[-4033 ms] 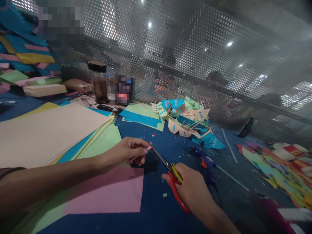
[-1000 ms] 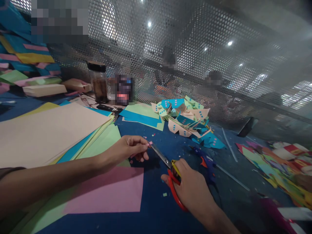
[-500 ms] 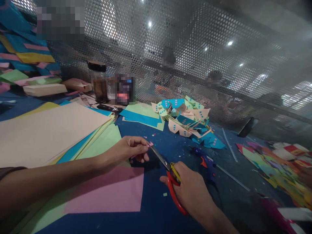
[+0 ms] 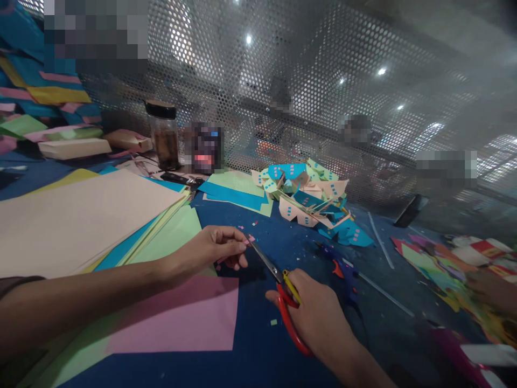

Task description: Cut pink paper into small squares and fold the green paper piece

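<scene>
1. Head view; clock centred on the scissors' pivot, 12 pointing away from the wearer.
2. Right hand (image 4: 313, 299), 4 o'clock: closed around the red and yellow handles of the scissors (image 4: 276, 270). Blades point toward 11, apparently nearly together.
3. Left hand (image 4: 222, 245), 10 o'clock: thumb and forefinger pinched on what looks like a pink paper sliver (image 4: 251, 239), which sits at the blade tips. Fingers hide most of it; its full length cannot be told.
4. Surroundings: pink sheet (image 4: 194, 318) at 8, green scrap (image 4: 273, 322) at 6, glue gun (image 4: 348, 274) at 3, folded paper shapes (image 4: 297, 211) at 1, lidded jar (image 4: 163, 137) between 10 and 11.
5. Risk, judged: a nicked fingertip. Cause: blade tips lie right beside the pinching fingers.
6. Risk, judged: a crooked or oversized snip. Cause: little paper appears to project past the fingers, leaving scant guidance.
7. Risk, judged: trimmings lost among loose bits on the blue tabletop (image 4: 258, 372). Cause: tiny, light pieces.
8. Risk, judged: right hand bumping the glue gun. Cause: it lies just beside the knuckles. Whether it is hot cannot be seen.
</scene>
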Demonstrator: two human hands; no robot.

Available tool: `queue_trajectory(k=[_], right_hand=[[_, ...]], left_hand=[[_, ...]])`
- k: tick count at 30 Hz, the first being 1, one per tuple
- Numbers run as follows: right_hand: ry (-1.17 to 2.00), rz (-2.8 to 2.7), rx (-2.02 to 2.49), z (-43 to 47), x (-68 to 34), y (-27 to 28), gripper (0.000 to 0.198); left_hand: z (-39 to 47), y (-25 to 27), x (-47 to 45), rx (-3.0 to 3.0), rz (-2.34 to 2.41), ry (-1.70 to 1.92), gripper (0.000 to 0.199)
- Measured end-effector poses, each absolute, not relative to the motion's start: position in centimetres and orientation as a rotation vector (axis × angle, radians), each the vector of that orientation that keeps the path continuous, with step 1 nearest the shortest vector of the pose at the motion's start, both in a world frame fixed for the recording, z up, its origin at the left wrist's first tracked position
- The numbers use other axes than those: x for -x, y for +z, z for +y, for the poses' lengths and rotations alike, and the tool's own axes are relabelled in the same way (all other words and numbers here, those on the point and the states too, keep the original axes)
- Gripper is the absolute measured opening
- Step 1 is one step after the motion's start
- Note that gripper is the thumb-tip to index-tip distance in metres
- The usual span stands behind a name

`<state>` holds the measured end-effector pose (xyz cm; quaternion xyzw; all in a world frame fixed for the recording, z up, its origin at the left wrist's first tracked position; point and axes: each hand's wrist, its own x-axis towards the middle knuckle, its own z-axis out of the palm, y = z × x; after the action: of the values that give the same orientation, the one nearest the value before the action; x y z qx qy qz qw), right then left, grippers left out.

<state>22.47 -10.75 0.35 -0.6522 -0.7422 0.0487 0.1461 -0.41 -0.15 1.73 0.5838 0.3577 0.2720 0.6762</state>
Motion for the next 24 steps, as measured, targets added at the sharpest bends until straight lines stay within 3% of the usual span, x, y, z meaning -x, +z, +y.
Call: queue_trajectory(k=[24], right_hand=[[0.136,-2.152,1.911,-10.58,-22.51,0.33,0.033]], left_hand=[[-0.11,1.32,0.35,-1.337,0.796,0.604,0.03]])
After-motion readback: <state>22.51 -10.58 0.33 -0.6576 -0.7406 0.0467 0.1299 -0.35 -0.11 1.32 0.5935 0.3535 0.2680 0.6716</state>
